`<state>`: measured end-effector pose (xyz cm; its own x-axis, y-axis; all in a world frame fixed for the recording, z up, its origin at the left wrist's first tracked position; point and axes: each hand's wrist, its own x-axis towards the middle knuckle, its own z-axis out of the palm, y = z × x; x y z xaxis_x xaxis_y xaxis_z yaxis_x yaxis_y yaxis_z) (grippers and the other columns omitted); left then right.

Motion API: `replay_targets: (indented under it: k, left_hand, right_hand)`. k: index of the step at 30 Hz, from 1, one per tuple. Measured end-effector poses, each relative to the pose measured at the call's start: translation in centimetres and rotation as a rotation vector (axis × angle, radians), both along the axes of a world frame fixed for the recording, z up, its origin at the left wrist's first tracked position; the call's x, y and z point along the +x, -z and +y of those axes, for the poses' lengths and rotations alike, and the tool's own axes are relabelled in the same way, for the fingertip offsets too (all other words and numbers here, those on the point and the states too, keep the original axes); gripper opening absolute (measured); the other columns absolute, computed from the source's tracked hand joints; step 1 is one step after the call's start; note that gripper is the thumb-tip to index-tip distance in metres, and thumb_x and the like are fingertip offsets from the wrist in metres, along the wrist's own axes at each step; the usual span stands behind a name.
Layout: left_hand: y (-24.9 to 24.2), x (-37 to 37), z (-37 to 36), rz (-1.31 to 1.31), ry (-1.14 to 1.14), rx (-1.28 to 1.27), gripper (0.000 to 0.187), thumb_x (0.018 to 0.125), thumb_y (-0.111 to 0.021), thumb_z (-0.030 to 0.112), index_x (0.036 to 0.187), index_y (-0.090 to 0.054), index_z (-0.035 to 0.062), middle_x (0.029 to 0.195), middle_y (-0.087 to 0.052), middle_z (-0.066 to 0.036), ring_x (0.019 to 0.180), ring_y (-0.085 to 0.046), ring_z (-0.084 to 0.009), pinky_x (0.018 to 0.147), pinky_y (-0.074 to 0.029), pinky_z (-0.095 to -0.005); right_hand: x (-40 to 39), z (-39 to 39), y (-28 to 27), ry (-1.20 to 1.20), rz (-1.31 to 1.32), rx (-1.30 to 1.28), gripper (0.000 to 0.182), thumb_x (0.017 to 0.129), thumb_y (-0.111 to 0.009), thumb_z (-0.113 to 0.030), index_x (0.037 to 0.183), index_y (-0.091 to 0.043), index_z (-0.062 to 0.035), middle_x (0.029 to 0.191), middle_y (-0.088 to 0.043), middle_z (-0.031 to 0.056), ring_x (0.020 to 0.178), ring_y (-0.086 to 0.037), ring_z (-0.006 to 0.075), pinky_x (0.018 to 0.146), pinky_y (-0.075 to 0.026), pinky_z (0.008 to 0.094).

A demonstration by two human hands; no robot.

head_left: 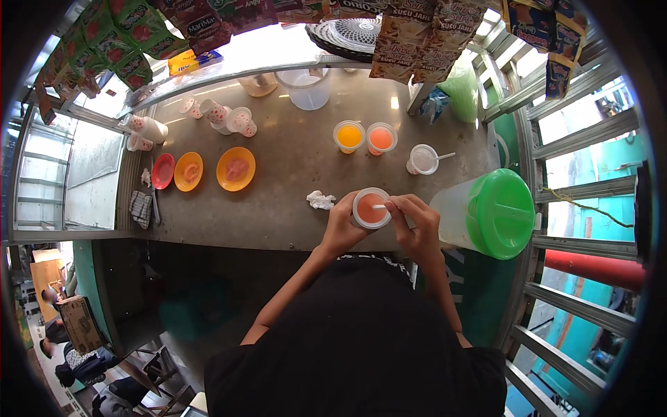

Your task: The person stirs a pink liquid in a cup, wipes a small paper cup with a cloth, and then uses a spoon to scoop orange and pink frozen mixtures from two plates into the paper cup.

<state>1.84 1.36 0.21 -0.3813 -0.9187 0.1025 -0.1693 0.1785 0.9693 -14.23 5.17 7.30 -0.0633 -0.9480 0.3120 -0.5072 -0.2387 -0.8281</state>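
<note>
Near the front edge of the counter, my left hand [340, 226] is wrapped round the side of a plastic cup [368, 221] of pinkish-orange drink. My right hand [415, 221] pinches the upper end of a white spoon [379, 206], whose lower part dips into the drink. Just left of the cup lies a crumpled white tissue [321, 200]. Farther back stand a cup of orange drink [349, 136] and a cup of pink drink [381, 139], side by side. To their right is a cup with whitish contents [422, 160] and a white spoon leaning in it.
A large container with a green lid [506, 214] stands close to my right hand. Orange plates [236, 169] and a red plate [163, 171] sit at left. Stacked paper cups [240, 119] and a clear tub [306, 89] are farther back. Drink sachets [431, 38] hang overhead.
</note>
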Motion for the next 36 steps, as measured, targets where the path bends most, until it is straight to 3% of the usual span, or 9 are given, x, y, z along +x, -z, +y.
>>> replay_targets:
  k: [29, 35, 36]
  left_hand:
    - [0.2, -1.1, -0.7, 0.045, 0.004, 0.003, 0.051, 0.069, -0.085, 0.013, 0.113, -0.064, -0.0021, 0.111, -0.068, -0.016, 0.103, -0.067, -0.028, 0.09, -0.052, -0.037]
    - [0.6, -1.1, -0.4, 0.049, 0.003, 0.036, 0.051, 0.069, -0.085, 0.013, 0.113, -0.064, -0.0022, 0.111, -0.068, -0.016, 0.103, -0.067, -0.0278, 0.09, -0.053, -0.0367]
    - [0.5, -1.0, -0.3, 0.028, -0.002, 0.018, 0.051, 0.069, -0.085, 0.013, 0.113, -0.064, -0.0023, 0.111, -0.068, -0.016, 0.103, -0.067, -0.0277, 0.09, -0.053, -0.0365]
  right_hand:
    - [-1.0, -0.2, -0.2, 0.043, 0.049, -0.07, 0.009, 0.088, -0.066, -0.002, 0.095, -0.069, 0.003, 0.086, -0.068, 0.0161, 0.077, -0.067, 0.0308, 0.067, -0.052, 0.0367]
    - [-1.3, 0.1, -0.5, 0.005, 0.021, 0.034, 0.009, 0.088, -0.066, -0.002, 0.095, -0.069, 0.0029, 0.085, -0.068, 0.0159, 0.077, -0.067, 0.0309, 0.068, -0.052, 0.0373]
    - [-1.2, 0.0, -0.2, 0.003, 0.014, -0.011, 0.008, 0.088, -0.066, -0.001, 0.095, -0.069, 0.0028, 0.085, -0.068, 0.0147, 0.074, -0.066, 0.0268, 0.065, -0.051, 0.0343]
